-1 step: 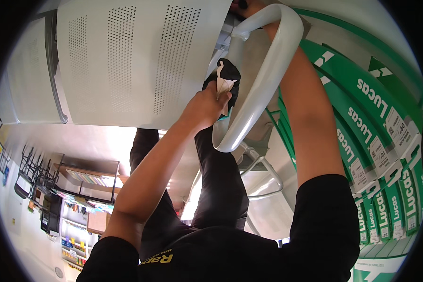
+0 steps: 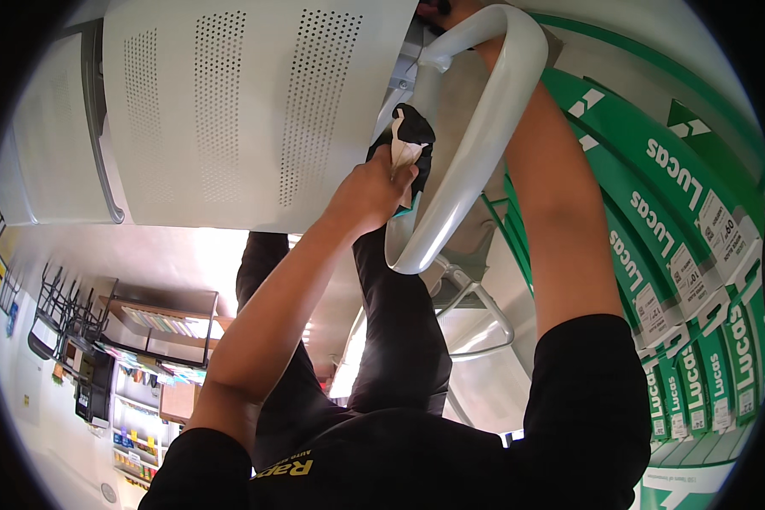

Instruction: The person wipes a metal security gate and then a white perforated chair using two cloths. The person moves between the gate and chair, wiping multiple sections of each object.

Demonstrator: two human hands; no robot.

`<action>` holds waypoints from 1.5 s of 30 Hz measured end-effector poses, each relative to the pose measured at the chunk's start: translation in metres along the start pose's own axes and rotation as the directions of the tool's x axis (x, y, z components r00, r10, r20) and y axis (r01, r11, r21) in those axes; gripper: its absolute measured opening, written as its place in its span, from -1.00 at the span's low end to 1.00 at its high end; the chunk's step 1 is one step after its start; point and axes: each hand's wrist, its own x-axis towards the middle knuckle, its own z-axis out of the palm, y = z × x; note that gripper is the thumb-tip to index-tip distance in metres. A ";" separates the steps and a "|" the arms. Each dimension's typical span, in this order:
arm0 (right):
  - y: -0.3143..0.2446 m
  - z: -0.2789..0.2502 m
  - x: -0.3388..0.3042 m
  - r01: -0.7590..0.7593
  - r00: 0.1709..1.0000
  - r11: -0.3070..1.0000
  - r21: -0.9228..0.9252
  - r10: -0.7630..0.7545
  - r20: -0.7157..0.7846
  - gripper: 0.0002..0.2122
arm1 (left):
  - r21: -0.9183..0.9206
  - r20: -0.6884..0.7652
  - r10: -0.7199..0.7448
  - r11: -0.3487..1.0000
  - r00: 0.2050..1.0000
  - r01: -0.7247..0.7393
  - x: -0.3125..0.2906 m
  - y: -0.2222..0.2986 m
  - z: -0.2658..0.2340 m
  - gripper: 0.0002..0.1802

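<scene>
My left hand (image 2: 372, 194) is closed round a crumpled black and pale bundle (image 2: 410, 144) with a teal edge; whether it is cloth or packaging I cannot tell. It is just beside the grey tubular armrest (image 2: 476, 157) of a metal bench, whose perforated seat (image 2: 263, 119) fills the upper left. My right arm reaches up behind the armrest. At the top edge my right hand (image 2: 455, 12) is mostly cut off, close to the seat's far corner, with something dark at its fingers.
Green boxes (image 2: 654, 170) are stacked close along my right arm. Below the armrest stands another tubular metal frame (image 2: 493, 319). Shelves with goods (image 2: 136, 433), a wooden rack (image 2: 161, 319) and stacked dark chairs (image 2: 64, 314) are farther off at the left.
The right hand's fingers at the top edge have shifted slightly. My left hand keeps its grip on the bundle in the same place.
</scene>
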 end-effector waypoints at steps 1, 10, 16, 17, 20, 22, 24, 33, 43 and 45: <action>0.001 0.000 -0.005 -0.002 0.999 1.000 0.018 0.003 -0.036 -0.64 | 0.008 -0.006 -0.006 1.000 1.000 0.006 -0.002 0.002 -0.001 -0.45; -0.005 0.007 -0.086 0.014 0.869 0.899 0.439 0.206 -0.450 -0.65 | 0.262 -0.461 0.416 0.908 0.784 -0.328 0.001 0.029 -0.028 -0.60; -0.011 0.001 -0.086 0.065 0.866 0.894 0.444 0.171 -0.471 -0.65 | 0.304 -0.582 0.514 0.857 0.631 -0.417 0.011 0.039 -0.042 -0.57; -0.011 -0.002 -0.081 0.079 0.889 0.899 0.430 0.132 -0.439 -0.65 | 0.310 -0.582 0.517 0.854 0.628 -0.417 0.010 0.038 -0.039 -0.56; -0.012 -0.020 -0.048 0.102 0.977 0.934 0.343 -0.029 -0.213 -0.65 | 0.185 -0.424 0.262 0.962 0.867 -0.200 0.006 0.040 -0.031 -0.55; -0.017 -0.024 -0.022 0.076 0.997 0.963 0.258 -0.075 -0.014 -0.65 | 0.080 -0.430 0.181 0.984 0.885 -0.162 0.009 0.034 -0.021 -0.56; -0.023 -0.021 -0.005 0.040 0.985 0.978 0.203 -0.073 0.156 -0.65 | -0.022 -0.410 0.103 0.992 0.906 -0.123 0.012 0.026 -0.012 -0.57; -0.043 -0.044 0.002 -0.345 0.732 0.921 0.180 0.144 0.666 -0.65 | -0.415 -0.331 0.026 0.894 0.943 -0.170 0.046 0.005 0.013 -0.55; -0.080 -0.073 0.012 -0.635 0.387 0.772 -0.044 0.366 0.846 -0.65 | 0.320 -0.316 0.291 0.929 0.903 -0.188 0.021 0.075 -0.044 -0.43; -0.082 -0.073 0.011 -0.631 0.421 0.774 -0.054 0.400 0.814 -0.64 | 0.460 -0.316 0.367 0.866 0.875 -0.197 0.034 0.082 -0.043 -0.37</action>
